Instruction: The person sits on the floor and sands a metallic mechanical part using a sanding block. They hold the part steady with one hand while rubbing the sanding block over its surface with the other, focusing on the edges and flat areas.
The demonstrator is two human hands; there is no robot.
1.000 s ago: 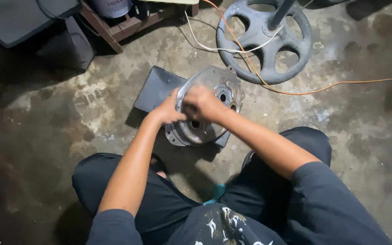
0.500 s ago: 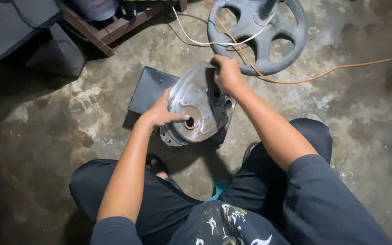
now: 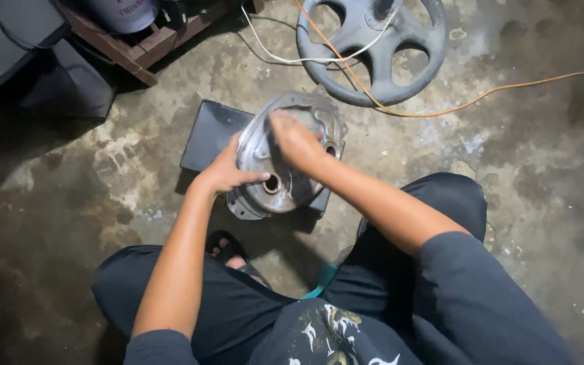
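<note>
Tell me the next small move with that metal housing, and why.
Probably keep the left hand bracing the round metal housing at its rim while the right hand, blurred across its inner face, finishes its pass. The housing stands tilted on the dark flat block, so letting go could tip it.

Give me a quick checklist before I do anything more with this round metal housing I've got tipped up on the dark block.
1. Left hand steadies the metal housing at its left edge, thumb near the centre hole: ok.
2. Right hand lies on the housing's face; it is blurred, so whether it grips: cannot tell.
3. Housing rests tilted on the dark block, not flat: not ok for letting go.
4. Orange wire and white wire lie apart from the housing: ok.
5. Grey spoked wheel lies beyond the housing, not touching: ok.
6. Sandalled foot sits just below the housing: not ok if it drops.
</note>
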